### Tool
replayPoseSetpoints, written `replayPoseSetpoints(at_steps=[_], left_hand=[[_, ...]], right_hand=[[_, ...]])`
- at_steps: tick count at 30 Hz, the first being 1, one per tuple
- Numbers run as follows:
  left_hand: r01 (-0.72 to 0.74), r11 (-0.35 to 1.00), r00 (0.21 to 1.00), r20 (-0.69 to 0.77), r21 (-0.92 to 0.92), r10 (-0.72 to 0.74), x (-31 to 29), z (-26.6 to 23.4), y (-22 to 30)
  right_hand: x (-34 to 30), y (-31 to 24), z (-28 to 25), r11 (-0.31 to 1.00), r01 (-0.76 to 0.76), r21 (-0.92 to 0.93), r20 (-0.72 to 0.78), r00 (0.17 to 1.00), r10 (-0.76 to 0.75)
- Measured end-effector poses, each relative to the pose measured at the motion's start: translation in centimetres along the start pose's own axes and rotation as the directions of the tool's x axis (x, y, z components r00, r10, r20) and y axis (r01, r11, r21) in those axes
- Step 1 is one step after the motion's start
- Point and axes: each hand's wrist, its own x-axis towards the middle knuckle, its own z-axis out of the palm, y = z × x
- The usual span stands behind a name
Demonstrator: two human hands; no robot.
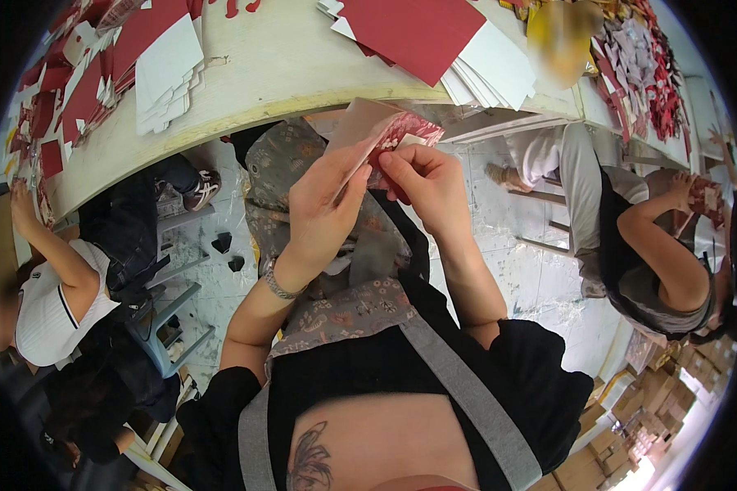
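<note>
My left hand (318, 213) is wrapped round a folded paper piece (354, 127), held up just off the table's near edge. One panel of it is pale and plain; the other shows a red and white floral pattern. My right hand (431, 186) pinches the patterned side, thumb against the forefinger. A small pale corner (411, 141) shows by those fingertips, but I cannot tell if it is a separate slip or part of the folded piece. Some red shows beneath the right fingers.
Stacks of red sheets (418, 33) and white sheets (499, 69) lie on the long pale table (262, 65). More red and white sheets (160, 69) are piled at the left. Seated people work on both sides, near a blue stool (168, 327). Cardboard boxes (647, 409) stand lower right.
</note>
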Motion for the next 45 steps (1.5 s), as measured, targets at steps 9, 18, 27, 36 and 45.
replayPoseSetpoints(at_steps=[9,18,27,36,45], left_hand=[[-0.067,0.994,0.998,0.001,0.084,0.067,-0.3,0.7,-1.2],[-0.024,0.998,0.948,0.319,0.066,0.002,0.1,-0.4,-1.0],[0.475,0.855,0.815,0.469,-0.205,-0.34,1.0,-1.7,-3.4],[0.493,0.869,0.776,0.437,0.028,-0.454,0.4,-1.3,-4.8],[0.464,0.877,0.78,0.413,0.122,-0.47,0.3,-0.7,-3.0]], right_hand=[[-0.1,1.6,0.0,0.998,0.057,0.003,-0.115,0.992,-0.056],[0.1,0.9,-0.9,0.984,0.121,-0.128,-0.083,0.988,-0.133],[0.2,2.0,-2.8,0.996,-0.088,-0.026,0.082,0.993,0.09],[0.3,5.6,-3.6,0.864,0.283,-0.415,0.152,0.959,-0.241],[-1.0,5.0,-3.6,0.981,0.055,-0.184,0.203,0.979,-0.016]])
